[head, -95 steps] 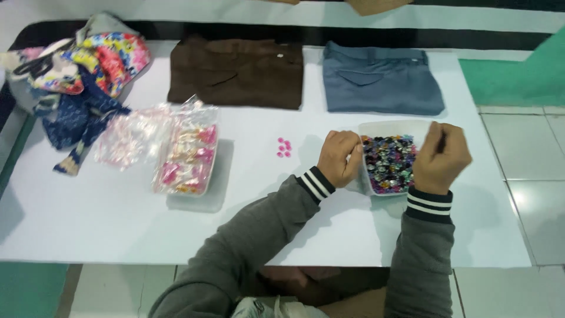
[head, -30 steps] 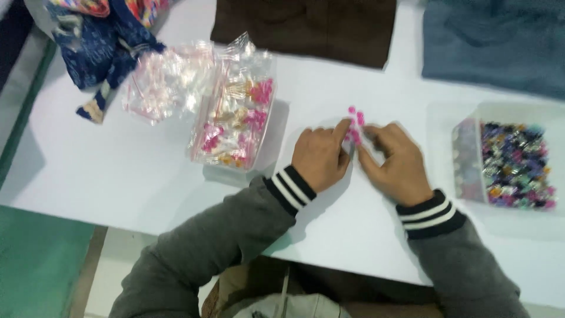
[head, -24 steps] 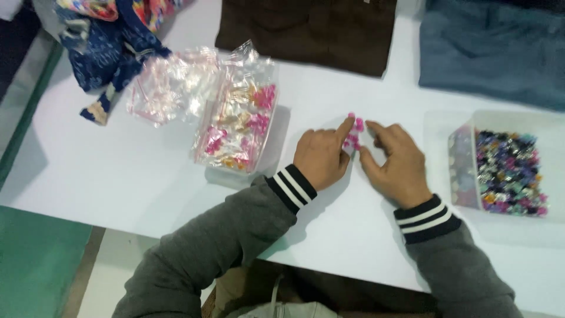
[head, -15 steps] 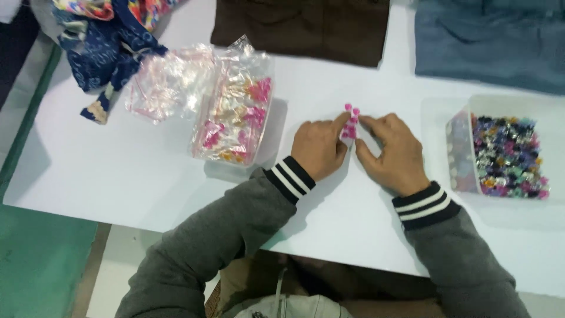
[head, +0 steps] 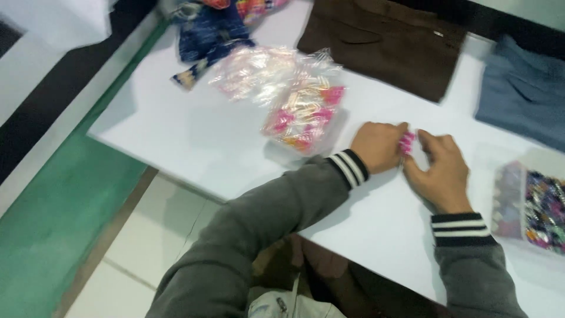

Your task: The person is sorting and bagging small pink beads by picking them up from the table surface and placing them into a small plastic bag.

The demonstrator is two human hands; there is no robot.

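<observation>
My left hand (head: 378, 145) and my right hand (head: 438, 169) meet on the white table (head: 194, 141), fingertips pressed together around a few small pink pieces (head: 406, 142). Both hands pinch at these pieces, which rest on or just above the tabletop. The picture is blurred, so I cannot tell which hand carries the pieces. Grey sleeves with striped cuffs cover both forearms.
A clear box of pink and yellow items (head: 305, 116) under crumpled plastic bags (head: 259, 73) lies left of my hands. A clear tray of multicoloured beads (head: 538, 207) sits at the right. Folded brown cloth (head: 382, 41), blue-grey cloth (head: 527, 97) and patterned fabric (head: 215, 29) lie at the back.
Both hands left the bead tray and came together over the pink pieces. The view has since swung left and tilted; the hands have stayed together.
</observation>
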